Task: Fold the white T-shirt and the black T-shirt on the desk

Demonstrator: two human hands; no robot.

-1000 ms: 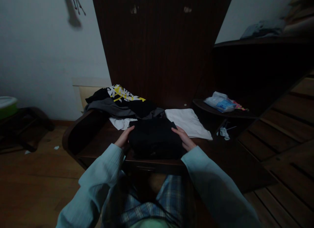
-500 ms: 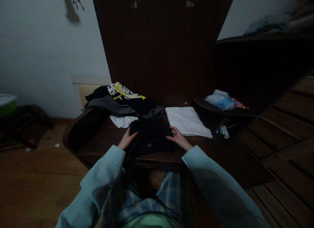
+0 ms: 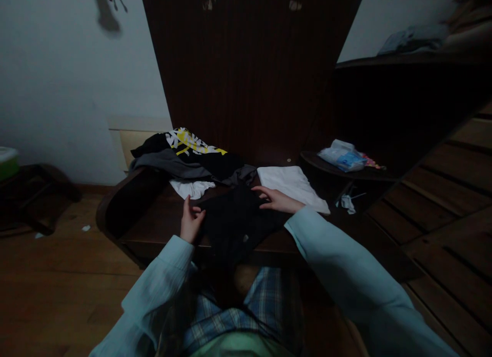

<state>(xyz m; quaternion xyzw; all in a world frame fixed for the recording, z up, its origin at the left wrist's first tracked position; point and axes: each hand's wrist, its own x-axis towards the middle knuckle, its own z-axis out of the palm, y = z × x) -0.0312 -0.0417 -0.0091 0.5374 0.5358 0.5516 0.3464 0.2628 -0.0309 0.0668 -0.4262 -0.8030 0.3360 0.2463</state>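
A black garment (image 3: 234,218), dark and soft with a small pale label, lies bunched at the bench's front edge, its lower part hanging over. At its left side, my left hand (image 3: 191,223) is open, fingers apart and index raised, close to the cloth. My right hand (image 3: 279,199) reaches in from the right with its fingers on the garment's upper right part, seeming to grip it; the exact grasp is hard to see in the dim light. Just behind my right hand lies a folded white cloth (image 3: 288,180).
A heap of clothes with a black, white and yellow printed shirt (image 3: 196,144) sits at the back left of the dark wooden bench (image 3: 142,221). Under it pokes a white cloth (image 3: 192,188). A plastic packet (image 3: 344,156) rests on a small shelf to the right.
The black garment has turned askew, its label shifting right and toward me. My left hand has loosened from its left edge and opened; my right hand has moved slightly up and inward.
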